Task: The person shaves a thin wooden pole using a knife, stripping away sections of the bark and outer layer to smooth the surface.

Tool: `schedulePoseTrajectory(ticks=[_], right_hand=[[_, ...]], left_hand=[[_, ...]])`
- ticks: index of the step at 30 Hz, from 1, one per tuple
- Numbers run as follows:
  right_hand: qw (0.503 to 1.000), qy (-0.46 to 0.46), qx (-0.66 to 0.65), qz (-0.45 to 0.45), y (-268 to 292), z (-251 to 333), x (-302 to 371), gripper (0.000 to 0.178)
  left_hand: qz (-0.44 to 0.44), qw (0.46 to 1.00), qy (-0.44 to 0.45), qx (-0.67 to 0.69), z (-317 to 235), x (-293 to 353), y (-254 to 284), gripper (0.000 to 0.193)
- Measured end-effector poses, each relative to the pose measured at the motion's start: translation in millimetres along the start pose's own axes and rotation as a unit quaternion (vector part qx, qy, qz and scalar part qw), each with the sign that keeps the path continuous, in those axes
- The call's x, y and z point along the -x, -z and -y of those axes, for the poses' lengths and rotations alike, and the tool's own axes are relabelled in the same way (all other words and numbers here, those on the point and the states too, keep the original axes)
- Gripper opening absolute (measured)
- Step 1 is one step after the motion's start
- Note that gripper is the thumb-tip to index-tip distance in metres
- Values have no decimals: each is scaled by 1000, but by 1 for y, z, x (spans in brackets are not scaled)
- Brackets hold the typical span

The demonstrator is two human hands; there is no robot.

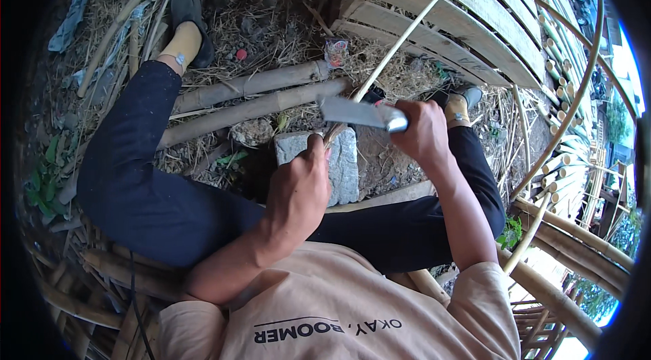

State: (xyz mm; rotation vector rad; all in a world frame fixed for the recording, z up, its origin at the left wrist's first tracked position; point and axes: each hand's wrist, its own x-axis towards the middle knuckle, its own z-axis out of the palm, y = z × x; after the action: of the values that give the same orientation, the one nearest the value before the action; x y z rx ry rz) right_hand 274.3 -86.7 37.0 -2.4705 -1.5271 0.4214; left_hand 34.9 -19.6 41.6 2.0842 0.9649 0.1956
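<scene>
The person's legs (pixel 169 194) spread to either side of the work, probably to leave both arms free room between the knees. A long, thin bamboo pole (pixel 411 34) slants from the upper right toward the lap; its lower end passes behind the blade, so I cannot tell whether it joins what is held. A squared stone block (pixel 344 168) sits just beyond the lap, perhaps as a firm backing beneath the hands. The right hand (pixel 422 128) is wrapped round the dark handle of a broad-bladed cleaver (pixel 352 113), its blade pointing left, a grip that seems chosen for control. The left hand (pixel 298 187) is closed on a frayed brown strip (pixel 332 132) above the block, apparently to steady it, with the fingers nearer the lap than the blade.

The surface is bare ground (pixel 390 166), earthy and littered with straw, outdoors. Stacked bamboo poles (pixel 564 177) line the right; a slatted wooden crate (pixel 447 14) stands ahead. Two thick bamboo lengths (pixel 251 103) lie left of the block. Smaller still are a crumpled wrapper (pixel 336 52) and a red disc (pixel 241 54).
</scene>
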Motion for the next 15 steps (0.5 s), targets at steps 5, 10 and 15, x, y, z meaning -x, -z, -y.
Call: schedulePoseTrajectory(ticks=[5,10,15], right_hand=[[997,28,28,-72,-2,-9,-13,12],[991,51,37,-119,-7,-14,-17,7],[989,50,64,-122,-5,-15,-17,9]], left_hand=[[-6,1000,-11,-18,3,-1,0,15],[-14,1000,-14,-6,4,-1,2,15],[20,999,-21,-32,6,-3,6,21]])
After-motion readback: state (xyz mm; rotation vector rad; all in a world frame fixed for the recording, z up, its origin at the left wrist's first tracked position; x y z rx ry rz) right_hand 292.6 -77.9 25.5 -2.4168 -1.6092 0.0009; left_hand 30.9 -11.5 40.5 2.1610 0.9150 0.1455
